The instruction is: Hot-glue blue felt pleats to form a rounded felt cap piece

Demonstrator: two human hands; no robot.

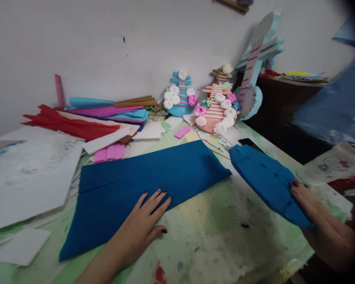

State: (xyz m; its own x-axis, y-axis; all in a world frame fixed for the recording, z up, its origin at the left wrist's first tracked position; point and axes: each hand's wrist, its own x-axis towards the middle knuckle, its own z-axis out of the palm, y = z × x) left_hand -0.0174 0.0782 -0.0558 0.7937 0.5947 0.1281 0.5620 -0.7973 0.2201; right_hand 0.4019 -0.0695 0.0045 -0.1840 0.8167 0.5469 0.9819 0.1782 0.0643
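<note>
A wide sheet of blue crepe paper (pixel 154 169) lies across the table, with a short slit near its left end. My left hand (pixel 144 217) rests flat on the sheet's near edge, fingers stretched out and thumb on the tabletop. At the right, my right hand (pixel 319 221) grips the near end of a narrower blue crepe paper piece (pixel 263 181), its thumb on top and the other fingers mostly hidden. That piece looks wrinkled and slants away from me toward the sheet's right end. Whether it touches the table I cannot tell.
Flower-trimmed model instruments, one blue (pixel 182 98) and one pink (pixel 214 114), stand by the wall beside a taller pale one (pixel 251 79). Coloured paper (pixel 85 122) is piled at back left. White boards (pixel 26 181) lie left; a cartoon-printed cup (pixel 331 163) is at right.
</note>
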